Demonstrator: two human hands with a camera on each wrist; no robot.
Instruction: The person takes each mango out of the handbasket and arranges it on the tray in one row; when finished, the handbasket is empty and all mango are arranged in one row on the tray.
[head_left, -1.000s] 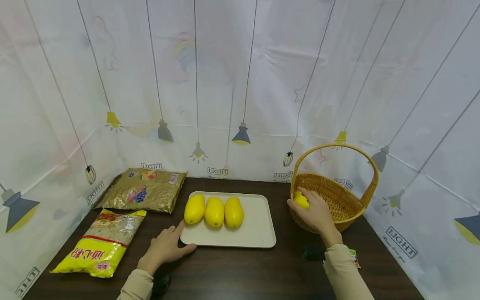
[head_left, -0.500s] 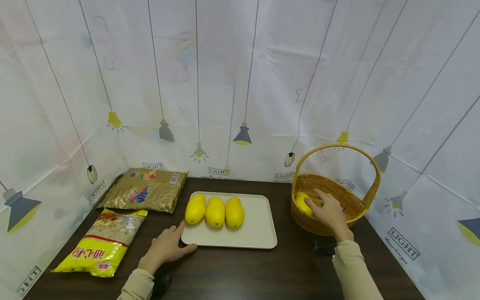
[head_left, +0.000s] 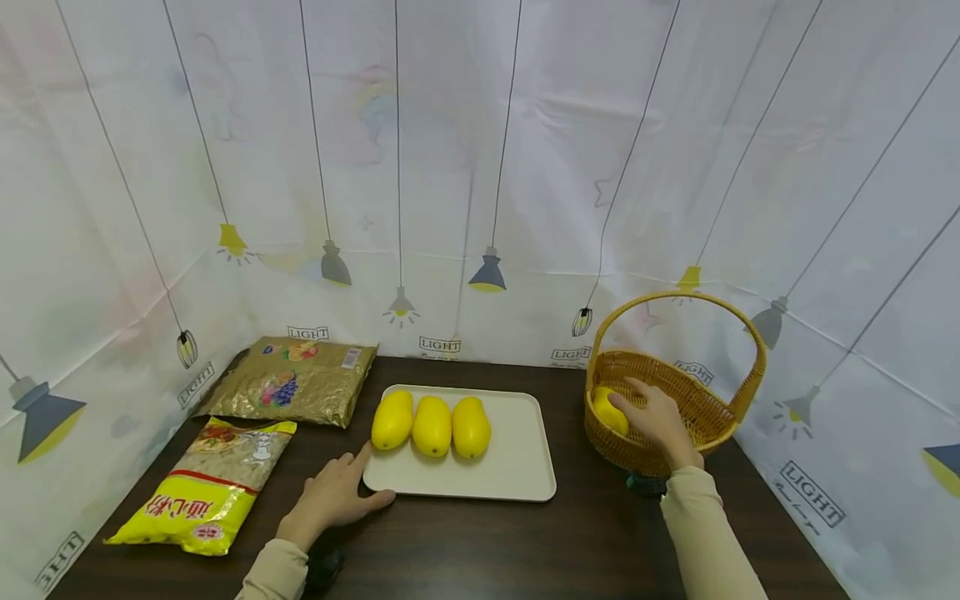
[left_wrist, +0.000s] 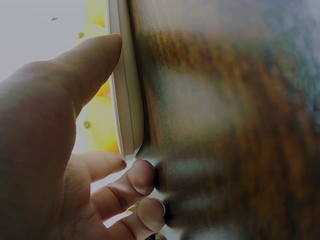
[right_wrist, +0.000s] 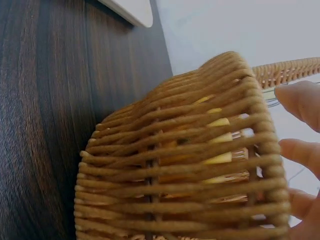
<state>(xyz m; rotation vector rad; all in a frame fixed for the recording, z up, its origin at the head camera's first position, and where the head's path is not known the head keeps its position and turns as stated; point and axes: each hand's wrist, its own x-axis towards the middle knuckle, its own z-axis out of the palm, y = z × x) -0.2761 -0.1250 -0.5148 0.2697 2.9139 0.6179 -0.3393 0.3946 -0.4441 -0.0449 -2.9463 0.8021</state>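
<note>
In the head view, three oblong yellow fruits (head_left: pixel 432 427), smooth and mango-like, lie side by side on the left half of a cream tray (head_left: pixel 517 454). My left hand (head_left: pixel 330 497) rests at the tray's near left corner, its thumb against the front edge and its index finger at the side; the left wrist view shows this contact. Inside the wicker basket (head_left: pixel 633 454) at the right lies another yellow fruit (head_left: pixel 609 410), against the left wall. Just right of that fruit, my right hand (head_left: pixel 660 423) hovers over the basket with loose fingers, holding nothing.
A gold foil bag (head_left: pixel 300 379) lies at the back left, with a yellow pasta bag (head_left: pixel 206 487) in front of it. The basket's tall handle (head_left: pixel 678 296) arches above the opening. A patterned curtain (head_left: pixel 465 167) closes off the back and sides of the dark table (head_left: pixel 465 550).
My right hand has let go of the yellow fruit in the basket and shifted right of it. My left hand has stayed at the tray corner.
</note>
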